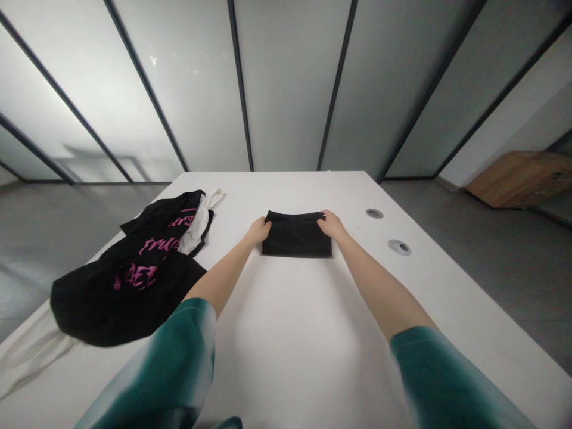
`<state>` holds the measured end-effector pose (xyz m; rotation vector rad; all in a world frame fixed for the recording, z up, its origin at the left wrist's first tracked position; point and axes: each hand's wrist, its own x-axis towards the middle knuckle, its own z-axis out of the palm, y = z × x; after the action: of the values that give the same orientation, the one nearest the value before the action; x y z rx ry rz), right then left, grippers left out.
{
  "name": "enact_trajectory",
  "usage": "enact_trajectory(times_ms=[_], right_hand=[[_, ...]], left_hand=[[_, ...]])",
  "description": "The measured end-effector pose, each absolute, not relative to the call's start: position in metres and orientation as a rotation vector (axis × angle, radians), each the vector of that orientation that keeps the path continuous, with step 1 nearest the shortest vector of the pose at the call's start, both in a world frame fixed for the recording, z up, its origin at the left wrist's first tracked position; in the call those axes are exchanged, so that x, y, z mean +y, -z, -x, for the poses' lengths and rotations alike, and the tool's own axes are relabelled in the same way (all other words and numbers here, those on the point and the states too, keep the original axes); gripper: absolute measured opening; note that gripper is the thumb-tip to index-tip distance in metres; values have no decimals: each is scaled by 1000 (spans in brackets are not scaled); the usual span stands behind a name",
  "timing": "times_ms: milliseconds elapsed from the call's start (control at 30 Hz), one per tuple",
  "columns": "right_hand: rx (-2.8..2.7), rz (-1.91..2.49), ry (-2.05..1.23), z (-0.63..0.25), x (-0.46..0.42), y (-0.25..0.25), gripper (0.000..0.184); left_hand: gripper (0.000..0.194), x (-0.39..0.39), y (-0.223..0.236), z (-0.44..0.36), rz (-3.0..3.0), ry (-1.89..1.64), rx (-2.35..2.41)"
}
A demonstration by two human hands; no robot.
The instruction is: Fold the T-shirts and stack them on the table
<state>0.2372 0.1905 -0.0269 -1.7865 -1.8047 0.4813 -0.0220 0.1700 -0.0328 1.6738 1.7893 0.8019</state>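
Both arms reach out over the white table (286,333). Between my hands is a black folded cloth (297,235), a flat rectangle that looks like a folded garment. My left hand (259,230) pinches its upper left corner, thumb on top. At the upper right corner my right hand (332,225) grips it the same way. The fingers under the cloth are hidden. Whether the cloth rests on the table or is slightly raised, I cannot tell.
On the table's left side lies a black garment with pink lettering (134,298) and white sleeves, one hanging toward the near left edge. Two round cable grommets (374,213) sit at the right. Frosted glass panels (286,83) stand behind, and a wooden cabinet (513,179) is far right.
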Motion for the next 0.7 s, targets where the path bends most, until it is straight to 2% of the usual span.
enact_trajectory(times_ms=[100,200,267,367,467,567,700], right_hand=[[-1851,1934,-426,-233,186,39,34],[-1909,1979,-241,-230,176,41,48],[-1967,1922,-42,-228,168,38,57],[-2202,1648,111,-226,155,38,56],[-2502,1489,-4,-228,143,47,56],[-2574,1565,-172,-234,131,59,64],[-2571,1502,-194,-241,109,65,71]], left_hand=[[24,167,36,16,-1731,-637,1925],[44,153,33,11,-1891,-514,2089],[58,142,30,8,-2087,-564,2121],[62,129,29,6,-2456,-593,1894],[61,121,36,9,-2590,-313,1635],[68,118,46,16,-2491,-111,1609],[75,111,51,20,-2415,-197,1751]])
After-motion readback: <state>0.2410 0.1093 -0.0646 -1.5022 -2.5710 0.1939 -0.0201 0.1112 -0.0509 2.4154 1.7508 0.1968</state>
